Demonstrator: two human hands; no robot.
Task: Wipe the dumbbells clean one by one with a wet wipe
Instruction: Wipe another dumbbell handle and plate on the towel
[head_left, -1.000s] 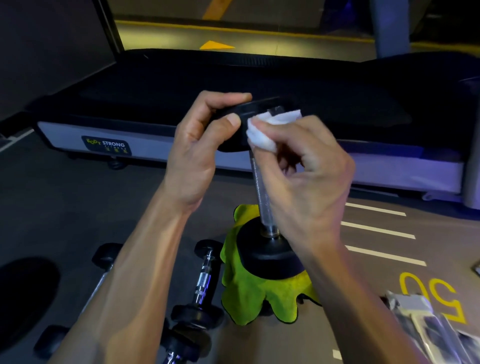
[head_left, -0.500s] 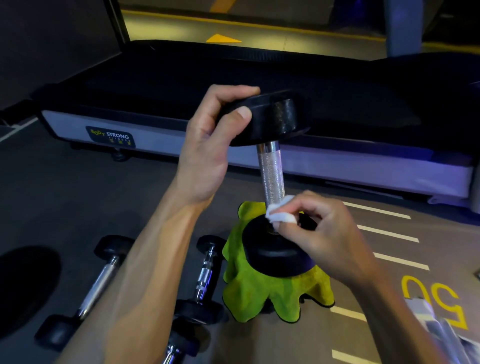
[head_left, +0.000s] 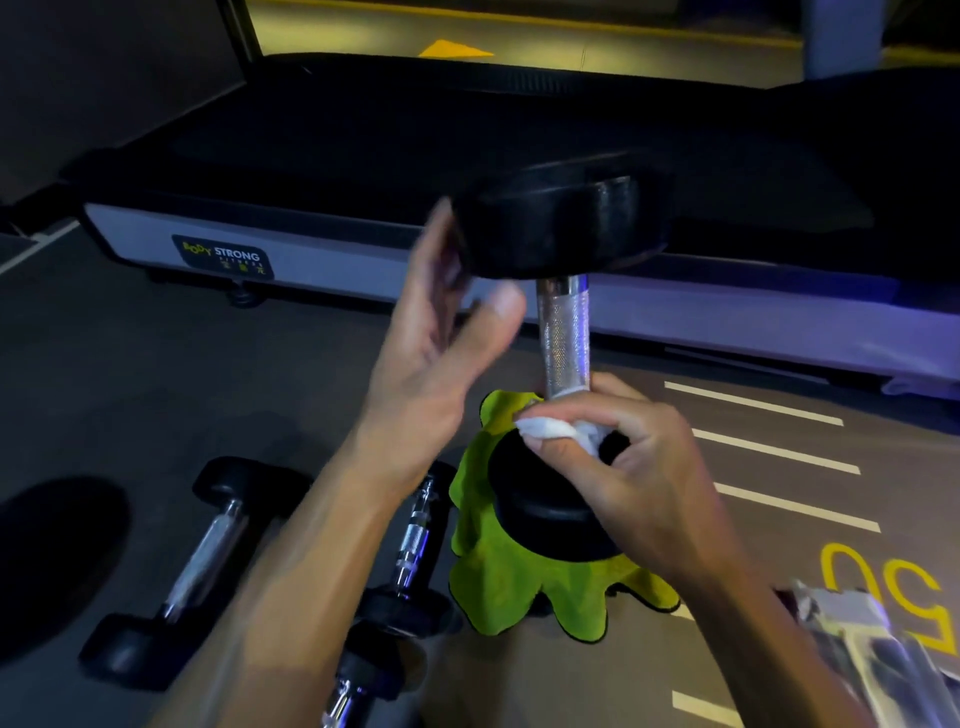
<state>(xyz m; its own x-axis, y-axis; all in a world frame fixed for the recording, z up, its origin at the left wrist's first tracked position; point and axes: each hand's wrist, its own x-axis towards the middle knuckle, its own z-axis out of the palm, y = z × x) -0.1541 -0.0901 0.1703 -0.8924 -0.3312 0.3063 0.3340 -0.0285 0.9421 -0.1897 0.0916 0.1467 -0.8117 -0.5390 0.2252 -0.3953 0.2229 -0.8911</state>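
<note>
Upright dumbbell: we see a black round-headed dumbbell with a knurled chrome handle standing on end, its lower head resting on a lime-green microfibre cloth spread on the grey gym floor.
Right hand: our right hand pinches a crumpled white wet wipe in curled fingers, pressing it where the handle meets the lower head.
Left hand: our left hand is blurred, fingers spread and fairly straight beside the upper head; the fingertips lie at its left edge, and we cannot tell whether they touch it.
Other dumbbells: a small black dumbbell with a chrome handle lies on the floor at lower left; a second small dumbbell lies partly hidden by our left forearm; a third dumbbell shows near the bottom edge.
Behind: a black treadmill deck with a grey side rail runs across the view.
Lower right: a shiny clear plastic packet lies beside a yellow floor number.
</note>
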